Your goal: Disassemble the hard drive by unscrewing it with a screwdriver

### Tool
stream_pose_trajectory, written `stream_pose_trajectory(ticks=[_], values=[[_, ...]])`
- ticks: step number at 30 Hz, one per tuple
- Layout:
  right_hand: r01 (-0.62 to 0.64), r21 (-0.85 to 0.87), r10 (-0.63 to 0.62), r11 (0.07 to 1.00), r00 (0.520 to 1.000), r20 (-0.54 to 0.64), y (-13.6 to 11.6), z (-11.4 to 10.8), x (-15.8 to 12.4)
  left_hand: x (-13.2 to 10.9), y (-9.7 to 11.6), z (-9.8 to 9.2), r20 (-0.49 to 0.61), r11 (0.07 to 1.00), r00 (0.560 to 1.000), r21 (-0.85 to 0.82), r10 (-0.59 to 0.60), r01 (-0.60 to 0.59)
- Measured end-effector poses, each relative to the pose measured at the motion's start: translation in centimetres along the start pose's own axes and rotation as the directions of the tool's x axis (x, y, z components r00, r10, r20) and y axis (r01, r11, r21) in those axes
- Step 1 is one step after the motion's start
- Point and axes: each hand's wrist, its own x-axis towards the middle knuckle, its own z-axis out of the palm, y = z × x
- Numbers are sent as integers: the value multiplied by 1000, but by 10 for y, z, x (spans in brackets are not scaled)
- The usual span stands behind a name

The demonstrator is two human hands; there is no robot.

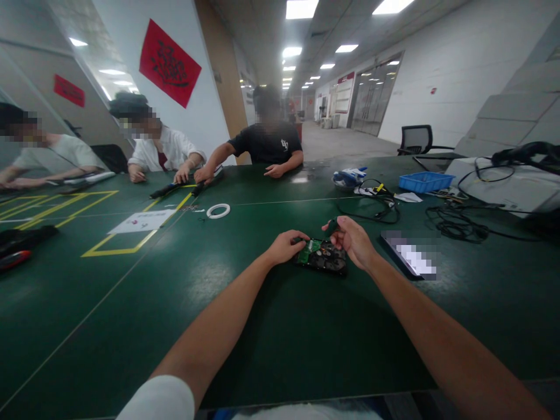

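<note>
An opened black electronic device [326, 258] lies on the green table, with a green circuit board [310, 249] showing inside it. My left hand [286, 247] holds its left edge, with the fingers bent over the rim. Just above the device's right side, my right hand [353, 240] is closed, with thumb and fingers pinching a small dark piece [332, 225]. What kind of piece this is I cannot make out. Close to my right forearm lies a phone [413, 259] with a lit screen.
Black cables [464, 224] tangle at the right near a blue tray [422, 182]. A bowl of blue and white items [347, 178] stands farther back. A white ring [217, 211] and a paper sheet [142, 221] lie to the left. Several people sit across the table.
</note>
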Motion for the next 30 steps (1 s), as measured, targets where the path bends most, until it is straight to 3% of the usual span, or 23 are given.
stream_pose_trajectory(ticks=[15, 21, 30], values=[[-5, 40, 4, 999, 1000, 16, 1, -1, 0, 1, 0, 0, -6, 1000, 1000, 23, -10, 10], [-6, -5, 6, 1000, 1000, -2, 2, -2, 1, 0, -1, 1, -19, 1000, 1000, 21, -9, 10], [83, -115, -88, 990, 995, -47, 0, -4, 1, 0, 0, 0, 9, 999, 1000, -32, -24, 24]])
